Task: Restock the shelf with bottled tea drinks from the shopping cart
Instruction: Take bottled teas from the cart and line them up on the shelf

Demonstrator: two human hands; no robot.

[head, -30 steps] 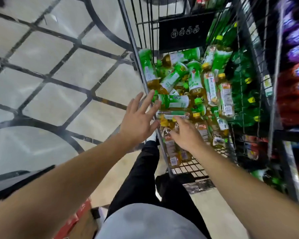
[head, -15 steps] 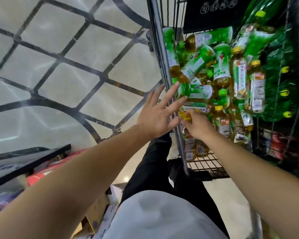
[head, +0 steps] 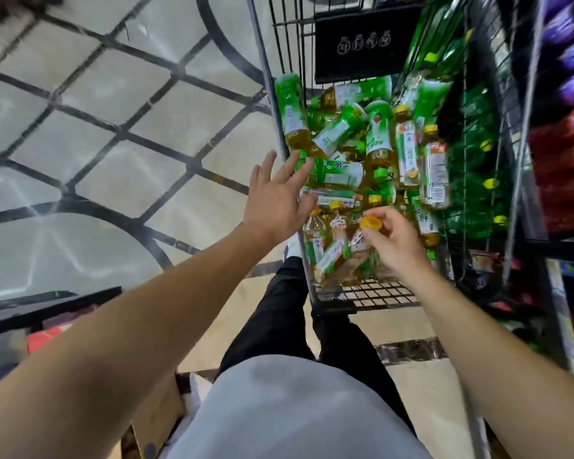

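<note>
Head view has us leaning over the shopping cart point(head: 381, 294), which is full of bottled tea drinks point(head: 345, 173) lying every which way. Our right hand point(head: 395, 243) pinches the yellow cap point(head: 371, 222) of a tea bottle point(head: 337, 256) by the cart's near edge, fingers closed on it. Our left hand point(head: 275, 200) hangs over the cart's left rim, fingers spread wide, holding nothing. Stocked shelves point(head: 570, 154) sit just past the cart's right side.

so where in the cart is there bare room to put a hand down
Only the near end: bare grid between the bottle pile and the near rim, below the right hand. Everywhere else bottles overlap from wall to wall, up to the black sign.
</note>
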